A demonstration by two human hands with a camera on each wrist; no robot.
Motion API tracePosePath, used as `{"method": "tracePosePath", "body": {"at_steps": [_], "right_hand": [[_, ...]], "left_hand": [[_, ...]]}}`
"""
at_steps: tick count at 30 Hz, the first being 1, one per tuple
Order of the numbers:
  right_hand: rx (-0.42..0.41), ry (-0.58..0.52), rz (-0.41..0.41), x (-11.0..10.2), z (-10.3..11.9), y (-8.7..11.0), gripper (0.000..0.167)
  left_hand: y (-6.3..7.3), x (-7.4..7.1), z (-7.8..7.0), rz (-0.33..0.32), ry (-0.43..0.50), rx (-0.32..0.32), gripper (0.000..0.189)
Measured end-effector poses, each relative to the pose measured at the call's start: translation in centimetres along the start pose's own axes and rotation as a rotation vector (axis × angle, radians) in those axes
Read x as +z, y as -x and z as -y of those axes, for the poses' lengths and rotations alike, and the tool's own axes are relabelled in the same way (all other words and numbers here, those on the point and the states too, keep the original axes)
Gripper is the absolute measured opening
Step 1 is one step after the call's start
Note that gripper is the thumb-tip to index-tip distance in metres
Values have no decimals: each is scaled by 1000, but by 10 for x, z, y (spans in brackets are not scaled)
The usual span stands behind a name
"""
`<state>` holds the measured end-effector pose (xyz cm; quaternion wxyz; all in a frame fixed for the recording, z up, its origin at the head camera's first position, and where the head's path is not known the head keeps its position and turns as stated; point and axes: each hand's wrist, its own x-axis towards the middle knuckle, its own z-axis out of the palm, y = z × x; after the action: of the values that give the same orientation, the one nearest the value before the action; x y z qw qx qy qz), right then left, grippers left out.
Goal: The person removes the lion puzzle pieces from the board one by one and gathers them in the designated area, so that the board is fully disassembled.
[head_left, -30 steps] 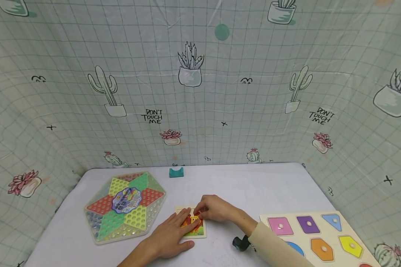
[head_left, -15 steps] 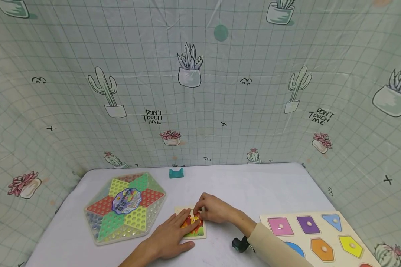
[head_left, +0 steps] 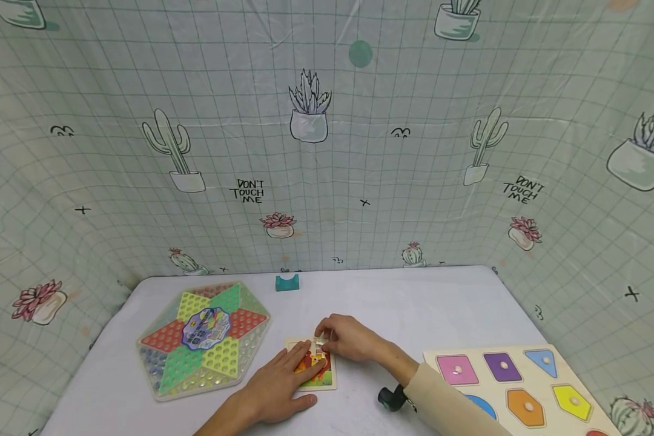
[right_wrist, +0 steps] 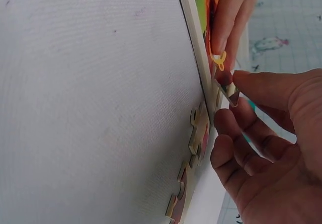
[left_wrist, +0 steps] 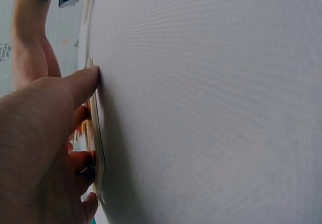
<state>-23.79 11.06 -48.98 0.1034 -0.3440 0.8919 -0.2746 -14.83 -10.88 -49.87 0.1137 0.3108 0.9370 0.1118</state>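
First comes a flat, six-sided plastic game board [head_left: 253, 339] with a colourful star [head_left: 182, 367]; its round middle label [head_left: 207, 327] is too small to read. Behind it, a pale checked cloth [head_left: 327, 169] says "DON'T TOUCH ME". Next, the left hand [head_left: 275, 387] rests straight fingers on a small square wooden puzzle tray [head_left: 335, 370] holding picture pieces. At its top, the right hand [head_left: 349, 339] pinches one tilted jigsaw piece [right_wrist: 232, 92]. Last, a cream wooden board [head_left: 493, 389] holds coloured shapes [head_left: 525, 408].

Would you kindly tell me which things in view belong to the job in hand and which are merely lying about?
Seemingly in the job:
small picture puzzle, under the left hand
puzzle piece, pinched by the right hand
loose pieces beside the puzzle

Apparently just lying about:
hexagonal game board
teal block
knobbed shape board
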Motion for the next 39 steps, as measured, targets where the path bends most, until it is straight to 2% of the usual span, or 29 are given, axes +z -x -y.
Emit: {"method": "tracePosePath", "body": {"at_steps": [11, 25, 31, 39], "right_hand": [[-5, -65, -35, -2, 2, -1, 9], [31, -135, -2, -4, 3, -1, 9], [53, -193, -4, -12, 2, 4, 11], [73, -181, -26, -29, -9, 17, 8]], "left_hand": [[-1, 0, 0, 10, -8, -4, 64], [-1, -1, -1, 16, 5, -8, 64], [-1, 0, -1, 19, 10, -13, 65], [-2, 0, -1, 18, 4, -15, 65]]}}
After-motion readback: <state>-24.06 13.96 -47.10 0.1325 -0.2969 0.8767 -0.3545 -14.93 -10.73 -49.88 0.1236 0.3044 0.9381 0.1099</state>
